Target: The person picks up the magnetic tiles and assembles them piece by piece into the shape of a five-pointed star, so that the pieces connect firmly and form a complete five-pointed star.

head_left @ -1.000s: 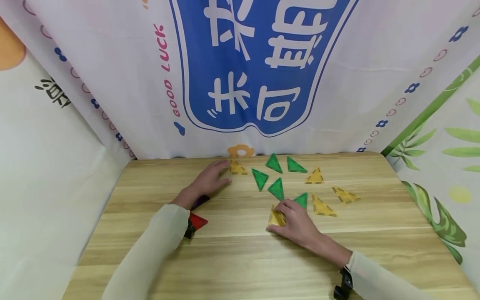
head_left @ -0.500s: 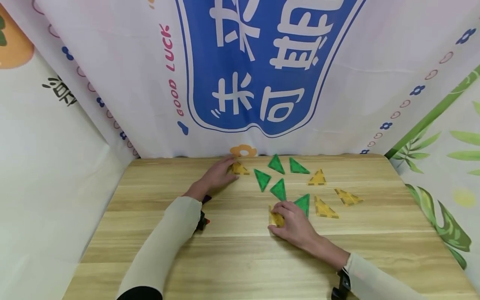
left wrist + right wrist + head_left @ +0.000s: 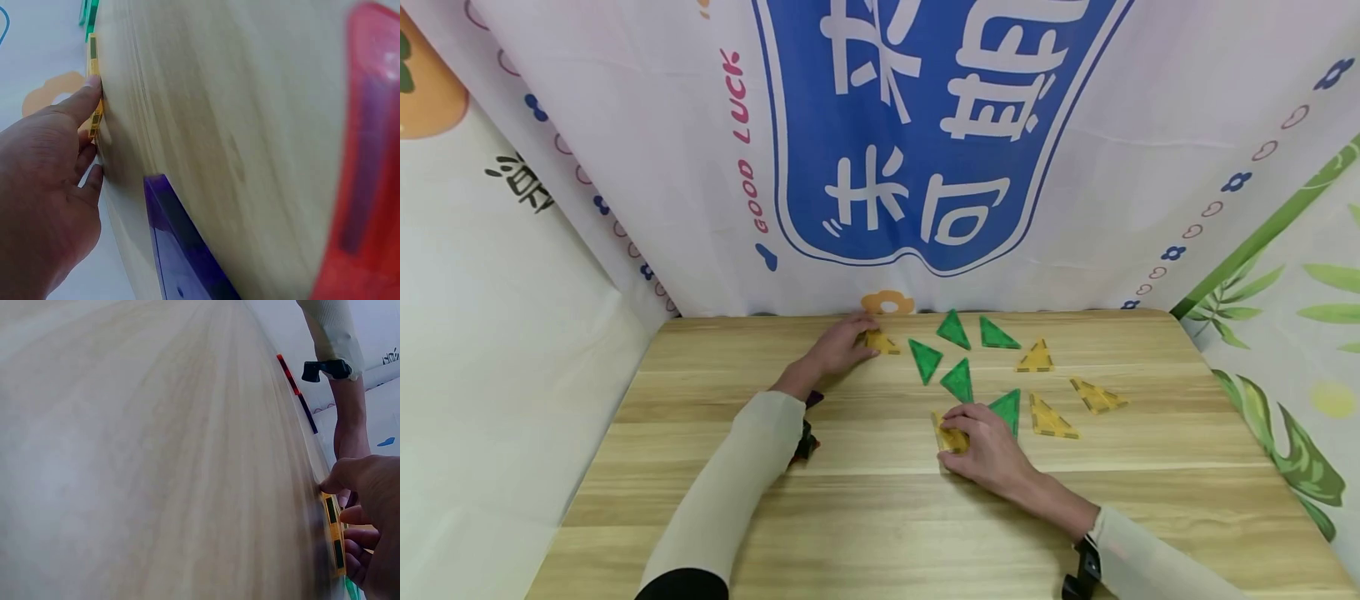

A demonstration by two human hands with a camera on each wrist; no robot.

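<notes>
At the table's back edge my left hand (image 3: 842, 346) pinches a yellow triangular magnetic tile (image 3: 883, 342); in the left wrist view the thumb lies on the edge of this yellow tile (image 3: 94, 56). Near the table's middle, my right hand (image 3: 992, 446) holds another yellow triangular tile (image 3: 950, 437) between thumb and fingers, low at the tabletop. The right wrist view shows this tile's edge (image 3: 335, 540) with dark magnet strips. Beside the right hand lies a green triangular tile (image 3: 1007, 408), partly covered. Below the left wrist are a purple tile (image 3: 181, 244) and a red tile (image 3: 369, 162).
Several green triangular tiles (image 3: 957, 379) lie between the hands and the back edge. Further yellow triangular tiles (image 3: 1051, 418) are spread to the right. A printed curtain (image 3: 685, 167) hangs behind the wooden table (image 3: 865, 533).
My left hand has moved right and slightly back to the yellow tile, its forearm now covering most of the red and purple tiles. The right hand's yellow tile has turned slightly.
</notes>
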